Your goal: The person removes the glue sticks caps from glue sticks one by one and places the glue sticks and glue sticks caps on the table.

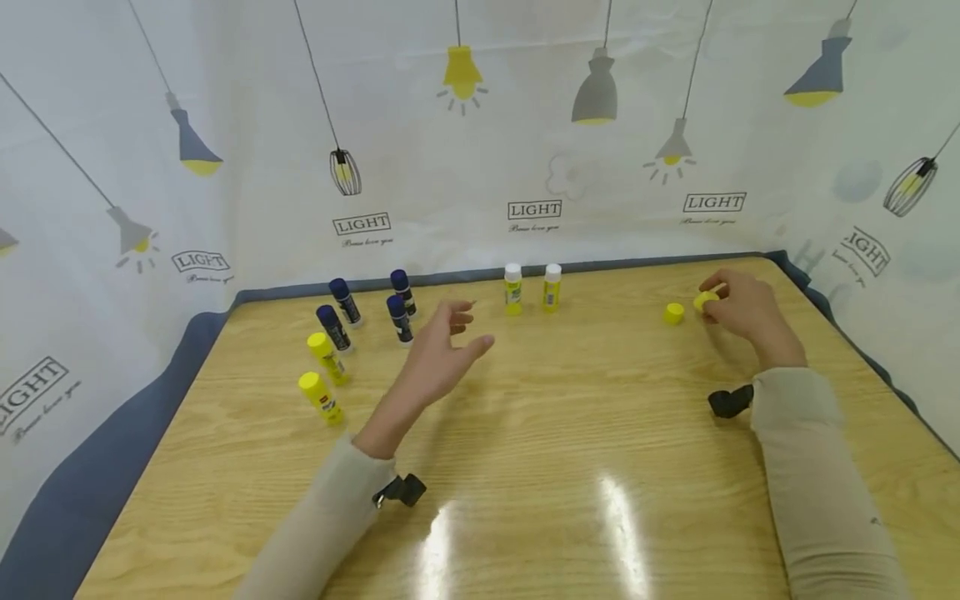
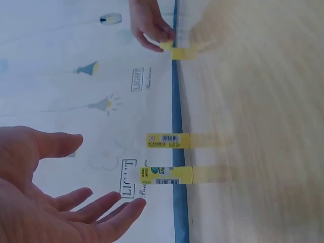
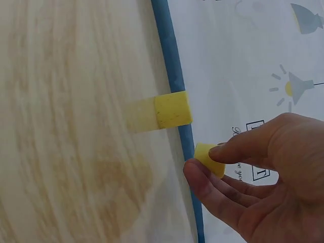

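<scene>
My right hand [image 1: 746, 310] pinches a small yellow cap [image 3: 208, 158] between thumb and fingers, at the right of the table. Just left of it another yellow cap [image 1: 674, 313] stands on the wood. Two yellow glue sticks with white tops, one [image 1: 513, 289] left of the other [image 1: 552, 288], stand upright near the back edge. My left hand [image 1: 442, 354] hovers over the table to the left of them, thumb and fingers spread and nothing held. In the left wrist view its palm [image 2: 55, 202] shows with the fingers apart, pointing toward the two glue sticks.
Left of my left hand stand several dark blue glue sticks [image 1: 402, 321] and two yellow-capped ones [image 1: 327, 358]. The wooden table [image 1: 555, 417] meets a white lamp-print cloth [image 1: 420, 167] at the back. Each forearm wears a small black wrist camera [image 1: 729, 402].
</scene>
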Demonstrator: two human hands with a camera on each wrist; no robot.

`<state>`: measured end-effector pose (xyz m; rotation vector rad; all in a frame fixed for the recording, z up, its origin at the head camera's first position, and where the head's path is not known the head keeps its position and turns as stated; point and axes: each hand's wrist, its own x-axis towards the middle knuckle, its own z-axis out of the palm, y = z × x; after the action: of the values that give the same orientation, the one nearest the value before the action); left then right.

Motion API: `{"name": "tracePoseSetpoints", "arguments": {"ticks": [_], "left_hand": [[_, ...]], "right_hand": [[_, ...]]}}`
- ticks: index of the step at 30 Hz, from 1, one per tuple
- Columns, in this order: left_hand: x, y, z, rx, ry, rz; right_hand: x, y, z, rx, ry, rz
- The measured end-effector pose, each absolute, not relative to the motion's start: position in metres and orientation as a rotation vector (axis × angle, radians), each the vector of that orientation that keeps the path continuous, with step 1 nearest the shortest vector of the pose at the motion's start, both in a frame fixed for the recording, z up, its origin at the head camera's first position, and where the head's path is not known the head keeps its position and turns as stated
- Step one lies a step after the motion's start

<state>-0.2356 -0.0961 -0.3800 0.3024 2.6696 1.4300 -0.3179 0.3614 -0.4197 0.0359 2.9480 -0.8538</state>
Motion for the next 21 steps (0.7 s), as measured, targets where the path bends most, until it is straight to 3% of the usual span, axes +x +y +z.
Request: {"name": "tracePoseSetpoints", "arguments": {"ticks": [11,21], "left_hand": [[-0.201,-0.112,-0.388,0.375,2.709,1.506],[-0.193,-0.118,-0.392,0.355,2.649,1.525]], "right_hand": [[-0.32,0.363,-0.429,0.012,2.95,-0.792],[-0.319,0.362,-0.43,-0.035,2.905,-0.765]]}}
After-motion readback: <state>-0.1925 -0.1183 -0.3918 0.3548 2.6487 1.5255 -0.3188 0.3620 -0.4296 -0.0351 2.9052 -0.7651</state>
